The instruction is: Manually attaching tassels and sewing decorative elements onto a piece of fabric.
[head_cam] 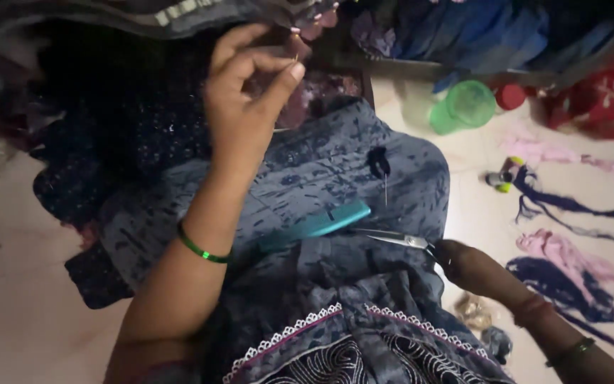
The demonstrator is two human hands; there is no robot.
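White scalloped lace trim [289,333] edges the dark embroidered cloth nearest the camera, at the bottom of the view. Just above it, grey-blue printed cotton fabric [321,171] is spread over the person's lap and runs out onto the pale floor [23,284].

To the right, the right hand [463,267] is closed around the handles of a pair of small steel scissors [396,238], whose blades point left across the printed fabric. Beside the blade tips lies a flat teal plastic strip [314,226], resting on the cloth at a slant. A little further up, a small tuft of black thread [379,162] sits on the fabric with a thin strand hanging down from it.

The left arm, with a thin green bangle [202,249] at the wrist, rises up the middle of the view. The left hand [243,107] is raised over the cloth, thumb and forefinger pinched together on something very fine; it is too small to tell whether it is a needle or a thread.

On the floor at the right lie loose scraps of pink and navy cloth [563,267] and a small spool [500,178]. Beyond them stands a green translucent plastic tub [467,105] next to a red lid [511,96]. Heaped blue and red clothes [463,28] fill the far edge.
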